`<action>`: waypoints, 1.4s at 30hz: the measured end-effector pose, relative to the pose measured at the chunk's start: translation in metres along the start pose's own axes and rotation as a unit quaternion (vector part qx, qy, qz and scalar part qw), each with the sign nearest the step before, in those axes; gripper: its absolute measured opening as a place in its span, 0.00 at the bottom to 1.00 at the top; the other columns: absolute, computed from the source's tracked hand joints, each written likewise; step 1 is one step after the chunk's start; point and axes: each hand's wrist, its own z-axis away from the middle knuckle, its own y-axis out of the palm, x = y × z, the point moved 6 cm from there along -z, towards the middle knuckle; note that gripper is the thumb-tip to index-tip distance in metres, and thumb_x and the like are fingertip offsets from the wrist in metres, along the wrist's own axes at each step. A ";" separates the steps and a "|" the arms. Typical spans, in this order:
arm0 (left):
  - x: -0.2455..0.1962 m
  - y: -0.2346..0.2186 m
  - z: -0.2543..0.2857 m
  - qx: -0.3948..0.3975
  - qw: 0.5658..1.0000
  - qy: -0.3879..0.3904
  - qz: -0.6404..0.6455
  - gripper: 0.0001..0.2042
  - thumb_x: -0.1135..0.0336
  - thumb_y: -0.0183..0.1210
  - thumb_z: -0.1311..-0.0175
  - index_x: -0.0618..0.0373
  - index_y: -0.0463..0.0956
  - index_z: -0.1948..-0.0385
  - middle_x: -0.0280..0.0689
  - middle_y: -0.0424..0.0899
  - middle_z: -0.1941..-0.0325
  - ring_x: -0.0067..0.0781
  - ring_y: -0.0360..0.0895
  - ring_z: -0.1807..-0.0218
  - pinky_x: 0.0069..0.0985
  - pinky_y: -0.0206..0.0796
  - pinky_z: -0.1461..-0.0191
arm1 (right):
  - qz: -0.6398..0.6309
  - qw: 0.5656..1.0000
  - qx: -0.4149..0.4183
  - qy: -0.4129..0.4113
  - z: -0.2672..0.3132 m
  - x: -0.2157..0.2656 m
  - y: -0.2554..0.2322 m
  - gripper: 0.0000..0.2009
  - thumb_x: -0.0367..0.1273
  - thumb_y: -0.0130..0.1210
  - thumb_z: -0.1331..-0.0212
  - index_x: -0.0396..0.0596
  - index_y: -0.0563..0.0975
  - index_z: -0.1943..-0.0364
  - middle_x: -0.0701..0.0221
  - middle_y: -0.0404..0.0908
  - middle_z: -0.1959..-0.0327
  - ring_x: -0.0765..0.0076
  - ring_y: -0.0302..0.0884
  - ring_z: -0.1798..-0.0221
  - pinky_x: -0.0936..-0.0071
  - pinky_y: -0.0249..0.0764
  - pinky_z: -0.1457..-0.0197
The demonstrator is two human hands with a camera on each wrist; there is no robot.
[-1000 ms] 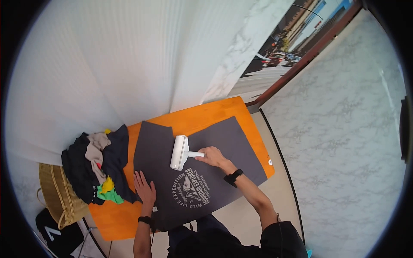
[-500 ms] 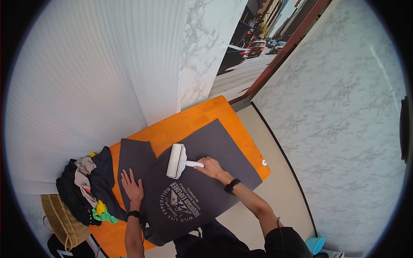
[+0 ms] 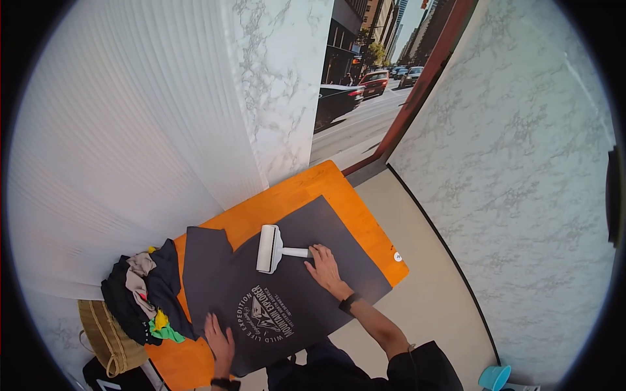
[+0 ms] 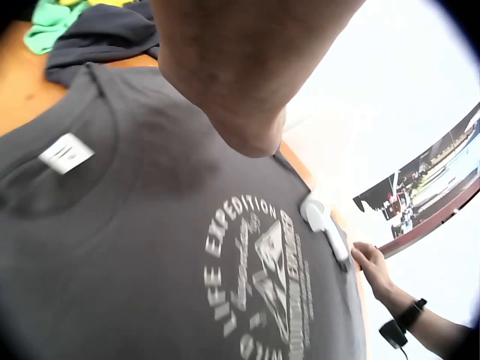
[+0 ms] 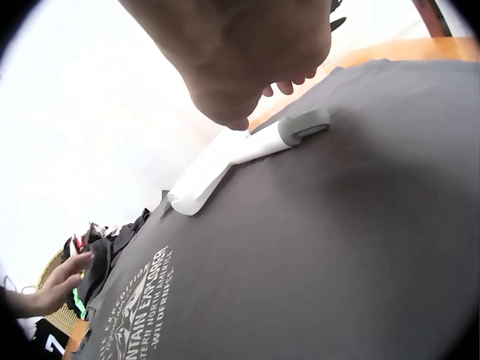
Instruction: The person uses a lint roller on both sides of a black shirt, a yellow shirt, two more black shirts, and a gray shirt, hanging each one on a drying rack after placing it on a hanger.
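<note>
A dark grey T-shirt (image 3: 274, 280) with a pale printed emblem lies spread out. On it rests a white lint roller (image 3: 268, 249), its handle toward the right hand (image 3: 325, 267). In the right wrist view that hand (image 5: 247, 60) is above the roller (image 5: 206, 176), fingers loosely bent and apart from the grey-tipped handle. The left hand (image 3: 220, 342) is at the shirt's near left edge, fingers extended; in the left wrist view this hand (image 4: 247, 90) is over the shirt (image 4: 150, 225), its fingertips hidden.
Crumpled dark, beige, yellow and green clothes (image 3: 134, 293) are heaped at the left end of the orange table (image 3: 381, 244). A woven basket (image 3: 114, 335) stands beside them. A light blue container (image 3: 494, 376) is at the lower right, beyond the table.
The right hand has let go of the roller handle, leaving the roller on the shirt. The left hand has moved down toward the shirt's near edge. The head view has shifted.
</note>
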 end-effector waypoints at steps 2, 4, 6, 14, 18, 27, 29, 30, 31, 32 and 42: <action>0.014 0.015 0.098 0.033 0.998 -0.051 0.022 0.16 0.70 0.51 0.36 0.66 0.71 0.48 0.55 0.75 0.48 0.61 0.72 0.48 0.48 0.64 0.47 | -0.031 0.999 0.003 0.044 0.027 -0.004 -0.016 0.20 0.34 0.61 0.42 0.40 0.73 0.48 0.61 0.74 0.46 0.53 0.69 0.41 0.61 0.70 0.41; 0.067 0.057 0.216 0.119 0.974 -0.192 -0.012 0.11 0.67 0.51 0.34 0.63 0.79 0.72 0.48 0.81 0.75 0.51 0.79 0.69 0.42 0.66 0.65 | -0.059 0.991 0.065 0.099 0.066 -0.007 -0.022 0.12 0.35 0.59 0.40 0.44 0.77 0.55 0.61 0.80 0.57 0.51 0.77 0.51 0.60 0.75 0.50; 0.067 0.057 0.205 0.102 0.975 -0.196 0.007 0.11 0.67 0.51 0.34 0.62 0.79 0.73 0.48 0.81 0.75 0.50 0.79 0.69 0.42 0.66 0.65 | -0.132 0.985 0.094 0.065 0.114 -0.002 -0.024 0.10 0.37 0.57 0.37 0.45 0.79 0.66 0.59 0.81 0.68 0.48 0.79 0.62 0.57 0.75 0.59; 0.098 0.090 0.258 0.086 0.943 -0.254 0.196 0.12 0.65 0.51 0.34 0.61 0.79 0.73 0.46 0.81 0.76 0.45 0.79 0.70 0.40 0.66 0.65 | -0.079 0.902 0.394 0.159 0.342 0.016 0.006 0.21 0.48 0.48 0.33 0.46 0.82 0.69 0.53 0.83 0.65 0.40 0.79 0.58 0.49 0.74 0.54; 0.113 0.109 0.287 0.092 0.907 -0.289 0.293 0.13 0.64 0.51 0.34 0.61 0.79 0.74 0.45 0.81 0.77 0.43 0.79 0.70 0.39 0.66 0.65 | -0.041 0.871 0.425 0.242 0.400 0.008 0.027 0.18 0.46 0.48 0.36 0.47 0.83 0.65 0.55 0.84 0.62 0.42 0.80 0.55 0.50 0.75 0.50; 0.094 0.127 0.317 0.071 0.800 -0.360 0.475 0.14 0.62 0.51 0.34 0.60 0.80 0.75 0.43 0.80 0.78 0.37 0.79 0.70 0.37 0.66 0.65 | 0.003 0.853 0.464 0.237 0.404 0.001 0.011 0.15 0.42 0.51 0.41 0.49 0.83 0.63 0.54 0.84 0.61 0.43 0.81 0.53 0.52 0.75 0.49; 0.077 0.134 0.317 0.045 0.771 -0.378 0.511 0.14 0.62 0.51 0.34 0.60 0.80 0.75 0.43 0.80 0.79 0.36 0.79 0.70 0.37 0.66 0.65 | 0.002 0.857 0.466 0.219 0.397 -0.008 0.018 0.14 0.42 0.52 0.42 0.49 0.83 0.63 0.54 0.84 0.62 0.43 0.81 0.54 0.52 0.75 0.49; 0.049 0.082 0.285 0.026 0.767 -0.387 0.512 0.14 0.62 0.51 0.34 0.60 0.80 0.75 0.43 0.80 0.79 0.36 0.79 0.70 0.37 0.66 0.65 | 0.002 0.858 0.474 0.199 0.393 -0.011 0.024 0.13 0.41 0.53 0.42 0.50 0.84 0.63 0.54 0.85 0.62 0.43 0.81 0.54 0.52 0.76 0.49; 0.017 0.048 0.260 0.132 0.844 -0.307 0.420 0.13 0.62 0.52 0.37 0.61 0.81 0.70 0.44 0.82 0.74 0.36 0.81 0.67 0.34 0.68 0.61 | 0.002 0.856 0.486 0.174 0.386 -0.013 0.030 0.13 0.40 0.53 0.43 0.51 0.84 0.63 0.54 0.85 0.62 0.43 0.81 0.55 0.53 0.76 0.49; -0.009 0.033 0.254 0.239 0.890 -0.229 0.314 0.14 0.61 0.52 0.41 0.61 0.82 0.64 0.46 0.84 0.70 0.36 0.82 0.64 0.30 0.70 0.57 | -0.002 0.851 0.503 0.150 0.376 -0.010 0.026 0.12 0.39 0.54 0.43 0.52 0.85 0.61 0.55 0.85 0.62 0.44 0.82 0.55 0.53 0.76 0.49; -0.020 0.075 0.275 0.207 0.866 -0.183 0.416 0.15 0.61 0.57 0.43 0.52 0.83 0.56 0.44 0.86 0.60 0.42 0.83 0.57 0.30 0.72 0.50 | -0.025 0.862 0.505 0.031 0.304 -0.030 0.025 0.16 0.44 0.55 0.40 0.47 0.84 0.69 0.58 0.85 0.71 0.48 0.84 0.63 0.55 0.78 0.56</action>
